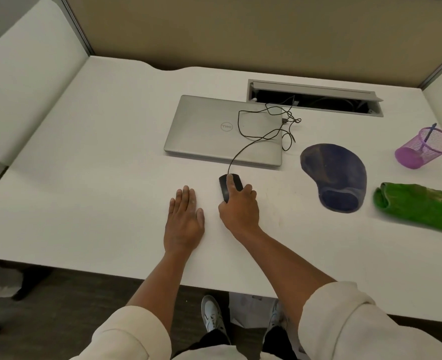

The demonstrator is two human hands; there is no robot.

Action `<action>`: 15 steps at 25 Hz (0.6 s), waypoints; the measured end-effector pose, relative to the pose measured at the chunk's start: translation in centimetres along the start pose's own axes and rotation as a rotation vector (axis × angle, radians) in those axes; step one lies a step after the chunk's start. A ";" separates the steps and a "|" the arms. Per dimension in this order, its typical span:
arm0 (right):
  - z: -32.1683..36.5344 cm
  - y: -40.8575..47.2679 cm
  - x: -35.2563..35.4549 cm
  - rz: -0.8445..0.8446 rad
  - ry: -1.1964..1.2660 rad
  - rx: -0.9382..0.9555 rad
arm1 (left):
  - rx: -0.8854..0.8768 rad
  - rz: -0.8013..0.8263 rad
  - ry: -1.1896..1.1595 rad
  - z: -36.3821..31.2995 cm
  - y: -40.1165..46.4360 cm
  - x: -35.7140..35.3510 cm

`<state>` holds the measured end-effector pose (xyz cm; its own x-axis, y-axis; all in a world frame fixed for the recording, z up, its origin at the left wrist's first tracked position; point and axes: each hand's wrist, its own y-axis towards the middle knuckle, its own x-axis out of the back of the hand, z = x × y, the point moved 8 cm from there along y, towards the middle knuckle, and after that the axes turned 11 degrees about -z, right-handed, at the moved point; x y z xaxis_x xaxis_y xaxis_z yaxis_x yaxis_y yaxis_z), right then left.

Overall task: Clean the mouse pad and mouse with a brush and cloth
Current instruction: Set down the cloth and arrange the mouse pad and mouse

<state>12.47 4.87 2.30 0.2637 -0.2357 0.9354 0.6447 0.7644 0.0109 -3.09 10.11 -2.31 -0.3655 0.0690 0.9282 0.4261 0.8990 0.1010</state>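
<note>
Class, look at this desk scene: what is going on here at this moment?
A person stands at a white desk. Their right hand has its grip on a black wired mouse, which sits on the bare desk in front of a closed silver laptop. The left hand rests flat beside it. The dusty dark blue mouse pad with wrist rest and the folded green cloth lie untouched to the right, near a purple mesh pen cup. Cleaning does not seem to have begun.

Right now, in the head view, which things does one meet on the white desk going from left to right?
Flat left hand → right hand holding black corded mouse → dark blue mouse pad with wrist rest → green cloth. The laptop and purple mesh cup overlap others in the order, so I leave them out.
</note>
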 end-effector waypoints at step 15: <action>-20.1 4.5 10.4 -0.254 -0.002 -0.222 | 0.003 -0.005 0.007 0.0 0.0 0.0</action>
<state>32.57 -6.18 5.02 0.0735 -0.4002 0.9135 0.8301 0.5322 0.1664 -3.05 10.10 -2.30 -0.3622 0.0614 0.9301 0.4221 0.9005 0.1049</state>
